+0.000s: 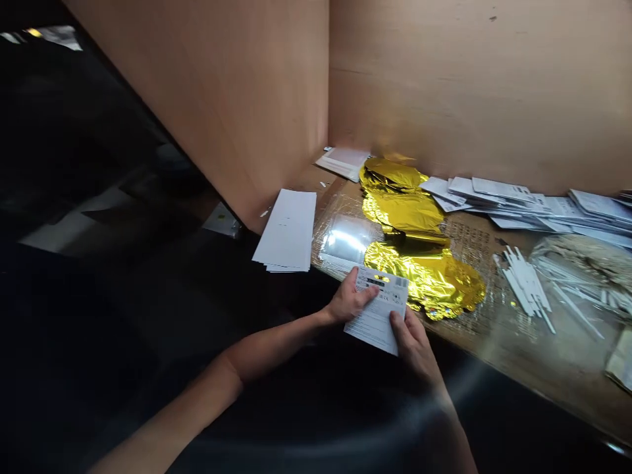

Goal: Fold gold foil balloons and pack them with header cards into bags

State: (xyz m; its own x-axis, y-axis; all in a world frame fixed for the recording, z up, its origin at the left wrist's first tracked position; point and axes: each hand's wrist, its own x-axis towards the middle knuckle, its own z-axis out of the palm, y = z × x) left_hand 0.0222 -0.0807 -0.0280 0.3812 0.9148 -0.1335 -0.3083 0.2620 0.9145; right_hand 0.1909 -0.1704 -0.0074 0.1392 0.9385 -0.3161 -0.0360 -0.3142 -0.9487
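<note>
Both hands hold a white printed card packet (371,324) just in front of the table's near edge. It has dark print, a barcode at the top right corner and a hang hole showing gold. My left hand (349,301) grips its upper left side, thumb lying across the print. My right hand (413,337) pinches the lower right edge; the fingers behind the packet are hidden. Right behind it, gold foil sheets (429,266) with scalloped edges lie in a row on the table.
White paper sheets (289,230) lie at the table's left edge. White sticks (527,283) and a clear bag (582,270) of sticks lie to the right. Stacked white packets (523,201) line the back board (474,85). A tall side panel (237,99) rises on the left.
</note>
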